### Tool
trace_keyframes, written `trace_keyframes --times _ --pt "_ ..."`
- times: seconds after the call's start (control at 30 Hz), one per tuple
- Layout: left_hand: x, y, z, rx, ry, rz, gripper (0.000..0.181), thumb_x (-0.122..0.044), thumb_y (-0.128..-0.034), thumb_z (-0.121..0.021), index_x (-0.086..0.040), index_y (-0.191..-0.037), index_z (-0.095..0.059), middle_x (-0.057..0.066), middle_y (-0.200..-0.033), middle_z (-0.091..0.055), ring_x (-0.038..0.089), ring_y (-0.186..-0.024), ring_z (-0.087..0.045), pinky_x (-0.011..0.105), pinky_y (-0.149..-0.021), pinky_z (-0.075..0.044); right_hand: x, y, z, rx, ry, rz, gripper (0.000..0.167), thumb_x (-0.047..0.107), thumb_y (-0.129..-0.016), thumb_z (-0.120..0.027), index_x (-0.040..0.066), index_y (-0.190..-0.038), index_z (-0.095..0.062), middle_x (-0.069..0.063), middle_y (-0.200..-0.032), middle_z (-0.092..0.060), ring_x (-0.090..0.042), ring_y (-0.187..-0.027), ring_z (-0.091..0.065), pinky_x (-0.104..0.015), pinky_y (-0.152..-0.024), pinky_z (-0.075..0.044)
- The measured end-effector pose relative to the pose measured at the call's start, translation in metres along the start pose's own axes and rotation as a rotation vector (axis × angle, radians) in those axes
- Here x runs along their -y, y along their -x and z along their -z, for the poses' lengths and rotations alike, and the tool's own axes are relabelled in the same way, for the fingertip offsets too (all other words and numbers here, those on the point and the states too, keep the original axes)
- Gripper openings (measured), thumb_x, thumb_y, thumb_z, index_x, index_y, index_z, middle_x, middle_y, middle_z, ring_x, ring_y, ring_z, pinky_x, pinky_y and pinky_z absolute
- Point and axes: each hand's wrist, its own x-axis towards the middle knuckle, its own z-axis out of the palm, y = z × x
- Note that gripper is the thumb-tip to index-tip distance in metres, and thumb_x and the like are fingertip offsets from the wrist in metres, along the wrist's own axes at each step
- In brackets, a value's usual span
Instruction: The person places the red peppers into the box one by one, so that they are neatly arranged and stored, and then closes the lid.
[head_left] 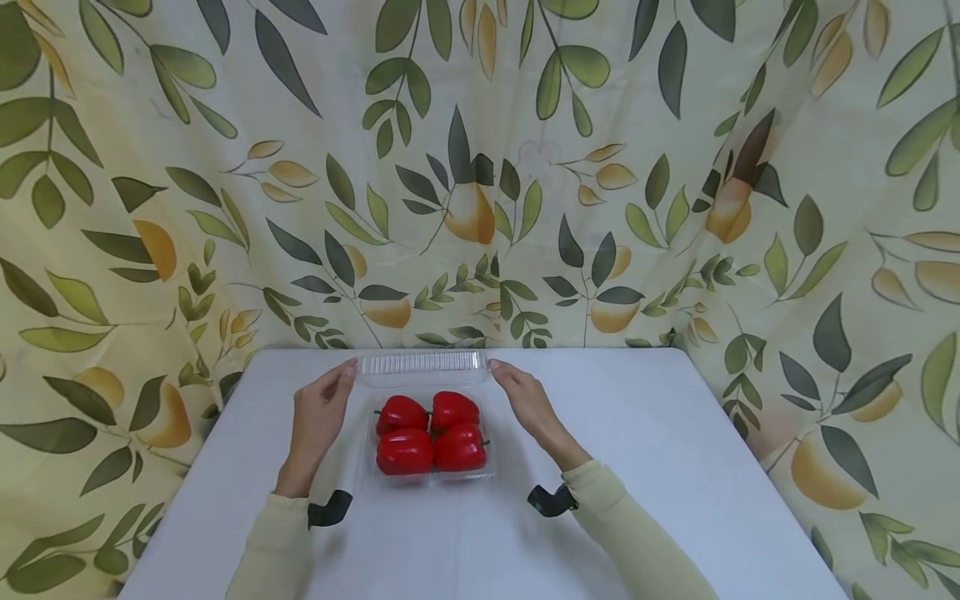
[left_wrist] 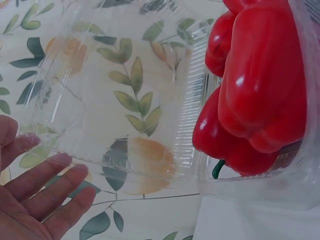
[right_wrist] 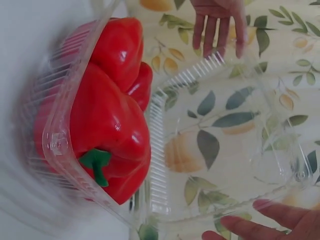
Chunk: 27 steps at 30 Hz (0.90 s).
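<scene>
Several red bell peppers [head_left: 406,451] with green stems lie in a clear plastic clamshell container [head_left: 491,467]. Its hinged clear lid [head_left: 423,362] stands raised at the far side. At the lid's left edge, my left hand [head_left: 322,410] pinches the rim between thumb and index finger, and its other fingers extend behind the plastic [left_wrist: 47,200]. On the opposite side, my right hand [head_left: 531,406] touches the lid's edge with fairly straight fingertips; its thumb is hidden in the right wrist view [right_wrist: 285,222]. The peppers [right_wrist: 112,120] fill the container's base.
The container stands on a white table [head_left: 637,442], near its far edge. Behind it hangs a leaf-and-fruit patterned curtain [head_left: 525,250]. A dark wrist camera [head_left: 330,508] is strapped at the left sleeve, another camera [head_left: 552,501] at the right.
</scene>
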Motion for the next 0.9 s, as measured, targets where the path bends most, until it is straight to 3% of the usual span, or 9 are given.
trace_keyframes --times 0.3,0.6,0.9 --pt "0.002 0.006 -0.003 0.041 -0.003 0.046 0.039 -0.031 -0.1009 -0.053 -0.009 -0.130 -0.065 0.013 -0.126 -0.067 0.032 -0.112 -0.068 0.047 -0.093 -0.055 -0.002 0.005 0.000 0.014 -0.011 -0.010 0.074 0.065 -0.095 -0.040 0.011 -0.145 -0.049 -0.009 -0.150 -0.049 -0.031 -0.144 -0.039 -0.055 -0.118 -0.031" --pt "0.004 0.010 -0.005 0.032 0.012 0.018 0.037 -0.030 -0.1003 -0.054 -0.009 -0.128 -0.066 0.012 -0.125 -0.068 0.033 -0.112 -0.068 0.048 -0.091 -0.056 -0.011 0.003 -0.002 0.027 -0.012 0.000 0.061 0.057 -0.098 -0.042 0.018 -0.146 -0.048 -0.006 -0.151 -0.048 -0.031 -0.144 -0.039 -0.058 -0.116 -0.034" --pt "0.007 0.016 -0.007 0.036 0.017 0.018 0.038 -0.032 -0.0996 -0.055 -0.011 -0.129 -0.066 0.010 -0.127 -0.068 0.031 -0.112 -0.068 0.048 -0.091 -0.057 -0.017 0.003 -0.003 0.041 -0.026 0.011 0.060 0.052 -0.100 -0.042 0.015 -0.147 -0.045 -0.007 -0.152 -0.046 -0.032 -0.145 -0.038 -0.060 -0.115 -0.033"
